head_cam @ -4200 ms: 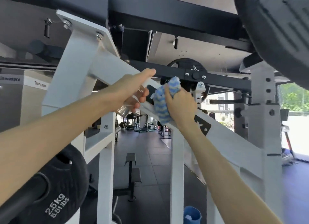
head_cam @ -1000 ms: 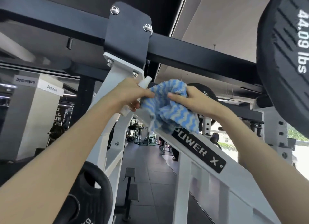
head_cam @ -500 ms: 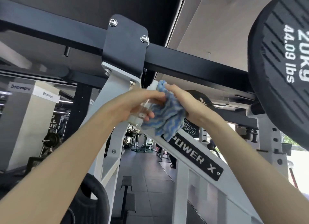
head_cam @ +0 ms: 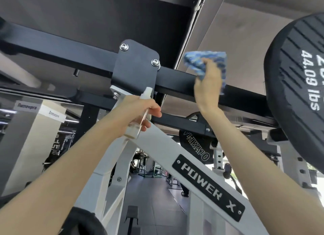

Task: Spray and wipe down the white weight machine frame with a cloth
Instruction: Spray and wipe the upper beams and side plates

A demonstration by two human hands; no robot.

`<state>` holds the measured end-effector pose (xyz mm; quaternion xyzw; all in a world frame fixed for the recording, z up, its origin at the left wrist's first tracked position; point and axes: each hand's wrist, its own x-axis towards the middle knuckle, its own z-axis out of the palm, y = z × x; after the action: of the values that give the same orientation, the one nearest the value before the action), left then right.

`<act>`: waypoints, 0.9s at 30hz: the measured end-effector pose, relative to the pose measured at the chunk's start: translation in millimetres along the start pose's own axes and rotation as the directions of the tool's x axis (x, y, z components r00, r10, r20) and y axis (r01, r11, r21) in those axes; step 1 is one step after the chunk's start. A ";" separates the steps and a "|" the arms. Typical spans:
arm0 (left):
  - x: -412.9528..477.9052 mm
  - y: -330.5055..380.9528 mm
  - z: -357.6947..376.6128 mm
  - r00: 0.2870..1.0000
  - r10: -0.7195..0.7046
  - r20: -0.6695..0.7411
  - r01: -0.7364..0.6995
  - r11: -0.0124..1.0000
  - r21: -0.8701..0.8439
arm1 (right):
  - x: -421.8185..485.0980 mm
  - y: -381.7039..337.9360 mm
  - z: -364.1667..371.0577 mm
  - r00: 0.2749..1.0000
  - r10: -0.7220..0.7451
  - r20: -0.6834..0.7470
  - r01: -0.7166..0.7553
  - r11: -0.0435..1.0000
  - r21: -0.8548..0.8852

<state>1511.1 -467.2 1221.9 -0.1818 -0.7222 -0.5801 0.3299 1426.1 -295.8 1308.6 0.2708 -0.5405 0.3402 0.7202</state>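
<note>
Over on the left, the left hand (head_cam: 136, 110) has its fingers curled round a slim clear spray bottle (head_cam: 134, 129), nozzle up, right against the sloping white frame (head_cam: 163, 147) below the black bracket (head_cam: 135, 68). Further right, the right hand (head_cam: 207, 85) holds the blue cloth (head_cam: 192, 61) up at the black crossbar (head_cam: 175, 82). It's blurred, so the fingers seem bunched into it. With the cloth off the white beam, spray could run unwiped, and that forearm is close to the big weight plate (head_cam: 298, 80).
</note>
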 end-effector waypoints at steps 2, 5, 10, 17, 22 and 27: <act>4.2 6.0 3.1 1.000 0.011 -0.005 -0.011 1.000 0.007 | -3.8 7.9 25.1 0.932 -0.020 0.362 0.087 0.982 -0.170; 10.4 13.6 8.6 0.999 0.035 -0.009 -0.035 0.999 0.027 | -2.8 10.9 32.9 0.860 0.043 0.508 0.061 0.981 -0.186; 7.8 3.3 9.9 0.997 0.069 0.026 -0.070 0.996 0.057 | 10.8 25.4 44.9 0.919 0.060 0.389 0.065 0.952 -0.300; 15.4 -21.8 16.5 1.000 0.030 -0.008 -0.030 0.999 0.032 | 23.5 7.5 88.5 0.895 -0.097 0.436 0.201 0.959 -0.199; 25.5 -32.4 57.0 0.996 0.050 0.077 -0.051 0.998 0.021 | 4.2 54.5 66.7 0.903 -0.175 0.394 0.364 0.798 -0.480; 30.3 -44.7 102.4 0.981 0.050 0.187 -0.039 0.997 -0.061 | -9.1 120.4 9.3 0.917 -0.159 0.365 0.354 0.746 -0.564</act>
<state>1433.3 -384.4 1199.5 -0.2613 -0.7290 -0.5733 0.2674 1324.6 -229.8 1305.0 0.1394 -0.6796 -0.0039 0.7202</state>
